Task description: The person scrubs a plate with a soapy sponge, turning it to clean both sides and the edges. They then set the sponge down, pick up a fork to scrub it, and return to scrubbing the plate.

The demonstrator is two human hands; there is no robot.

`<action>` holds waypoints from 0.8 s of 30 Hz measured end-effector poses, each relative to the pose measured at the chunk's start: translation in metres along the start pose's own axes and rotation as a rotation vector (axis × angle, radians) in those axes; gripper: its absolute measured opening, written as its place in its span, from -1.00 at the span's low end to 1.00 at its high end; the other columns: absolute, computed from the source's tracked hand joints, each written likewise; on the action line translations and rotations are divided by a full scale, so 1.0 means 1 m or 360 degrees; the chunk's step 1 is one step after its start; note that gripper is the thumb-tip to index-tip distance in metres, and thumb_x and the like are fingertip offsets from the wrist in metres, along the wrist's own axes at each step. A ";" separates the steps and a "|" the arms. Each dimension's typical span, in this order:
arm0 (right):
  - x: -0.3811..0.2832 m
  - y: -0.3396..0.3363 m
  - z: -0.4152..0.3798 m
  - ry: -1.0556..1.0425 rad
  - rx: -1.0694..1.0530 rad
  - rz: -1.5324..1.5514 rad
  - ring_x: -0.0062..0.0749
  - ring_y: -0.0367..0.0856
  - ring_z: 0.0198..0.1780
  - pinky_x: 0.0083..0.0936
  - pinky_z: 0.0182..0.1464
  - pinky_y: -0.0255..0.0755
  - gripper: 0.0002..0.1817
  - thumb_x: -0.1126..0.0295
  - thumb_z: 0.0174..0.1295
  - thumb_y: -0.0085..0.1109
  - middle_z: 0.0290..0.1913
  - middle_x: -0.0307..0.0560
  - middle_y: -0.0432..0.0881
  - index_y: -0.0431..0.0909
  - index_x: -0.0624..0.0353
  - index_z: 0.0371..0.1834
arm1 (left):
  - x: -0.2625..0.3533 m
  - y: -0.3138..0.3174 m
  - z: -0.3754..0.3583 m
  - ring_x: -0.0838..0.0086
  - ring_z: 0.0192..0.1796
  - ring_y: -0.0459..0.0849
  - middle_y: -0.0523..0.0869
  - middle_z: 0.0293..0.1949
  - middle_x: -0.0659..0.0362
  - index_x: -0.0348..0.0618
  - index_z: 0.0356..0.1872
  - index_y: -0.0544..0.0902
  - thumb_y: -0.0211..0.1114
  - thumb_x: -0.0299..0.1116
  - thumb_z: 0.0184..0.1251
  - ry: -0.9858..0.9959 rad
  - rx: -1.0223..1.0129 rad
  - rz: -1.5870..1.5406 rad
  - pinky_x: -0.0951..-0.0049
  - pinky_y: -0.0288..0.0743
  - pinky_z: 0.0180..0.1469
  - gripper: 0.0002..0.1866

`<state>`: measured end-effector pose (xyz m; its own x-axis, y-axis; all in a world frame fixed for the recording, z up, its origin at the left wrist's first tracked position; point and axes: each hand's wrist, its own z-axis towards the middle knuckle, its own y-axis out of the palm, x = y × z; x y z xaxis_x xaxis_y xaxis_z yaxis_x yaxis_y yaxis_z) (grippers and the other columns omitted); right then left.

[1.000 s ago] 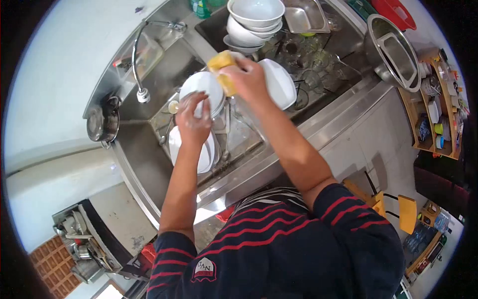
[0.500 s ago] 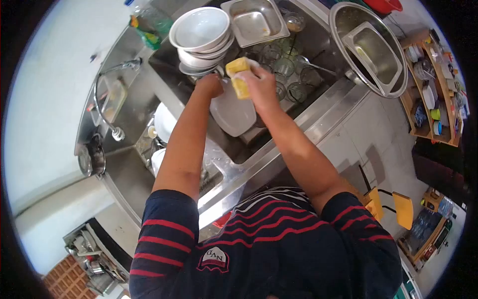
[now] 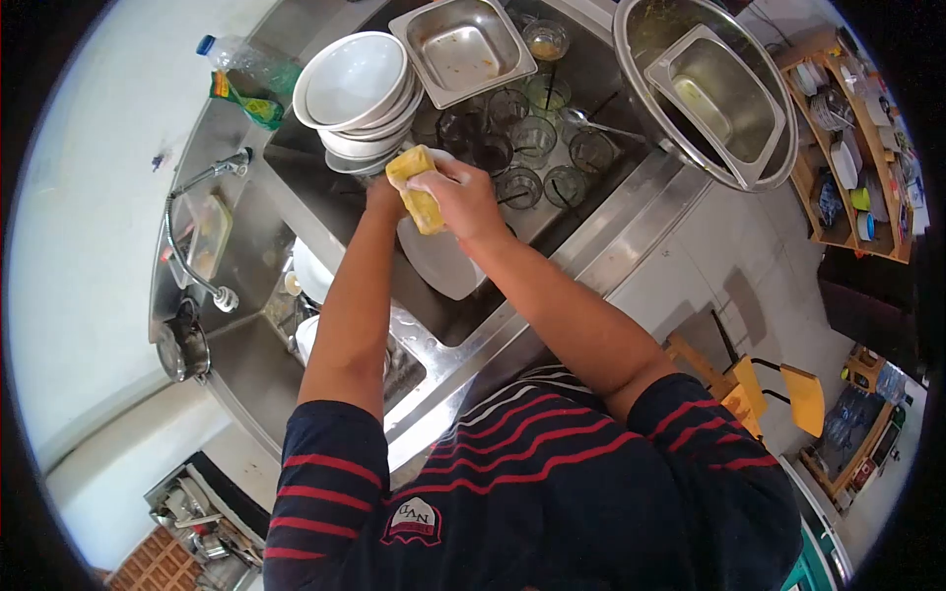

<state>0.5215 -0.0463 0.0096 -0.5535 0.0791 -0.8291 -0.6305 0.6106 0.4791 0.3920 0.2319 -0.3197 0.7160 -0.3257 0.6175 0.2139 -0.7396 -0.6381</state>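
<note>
My right hand (image 3: 463,200) is closed around a yellow sponge (image 3: 418,193) and holds it over a white plate (image 3: 440,262). The plate hangs tilted above the sink basin. At its left edge, my left hand (image 3: 385,200) grips it, the fingers mostly hidden behind the sponge. Just beyond that hand stands a stack of white bowls (image 3: 357,84). Several drinking glasses (image 3: 533,138), some with dark straws, stand in the basin to the right, with a spoon (image 3: 597,123) lying across them.
A steel food pan (image 3: 463,51) sits behind the glasses. On the right rim, a large steel bowl (image 3: 631,59) holds another pan (image 3: 724,94). To the left are a faucet (image 3: 182,202), a second basin (image 3: 241,364) with dishes, a pot (image 3: 183,345) and a plastic bottle (image 3: 246,61).
The view has shifted, so the sink's contents sit further left. My right hand has brought the sponge lower and closer to my left hand, covering more of it. Both hands keep their holds.
</note>
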 end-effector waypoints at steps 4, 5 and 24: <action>0.005 0.001 0.003 0.0019 0.0009 0.0016 -0.57 0.62 -0.19 -0.61 -0.10 0.46 -0.65 0.45 0.09 0.22 -0.18 -0.18 0.68 0.65 0.31 -0.03 | -0.013 0.004 -0.011 0.17 0.27 0.56 0.61 0.23 0.15 0.19 0.23 0.54 0.30 0.19 0.11 0.0217 0.0343 -0.0131 0.02 0.43 0.25 -0.35; 0.005 0.000 0.003 0.0019 0.0011 0.0017 -0.57 0.62 -0.19 -0.61 -0.10 0.46 -0.65 0.45 0.09 0.22 -0.18 -0.18 0.68 0.65 0.31 -0.03 | 0.013 -0.002 -0.030 0.17 0.30 0.53 0.59 0.25 0.14 0.18 0.26 0.52 0.28 0.19 0.13 0.0139 0.0296 -0.0113 -0.06 0.38 0.28 -0.34; -0.007 0.000 0.001 -0.0079 0.0045 0.0063 -0.59 0.60 -0.21 -0.62 -0.12 0.45 -0.67 0.42 0.10 0.22 -0.21 -0.22 0.67 0.66 0.27 -0.04 | 0.094 -0.012 -0.083 0.20 0.27 0.55 0.57 0.26 0.09 0.09 0.22 0.55 0.15 0.10 0.27 0.0309 -0.0198 0.0311 0.22 0.43 0.28 -0.45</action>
<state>0.5260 -0.0461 0.0156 -0.5496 0.1425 -0.8232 -0.5925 0.6281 0.5044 0.4018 0.1612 -0.2156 0.5925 -0.5669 0.5724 -0.0071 -0.7142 -0.6999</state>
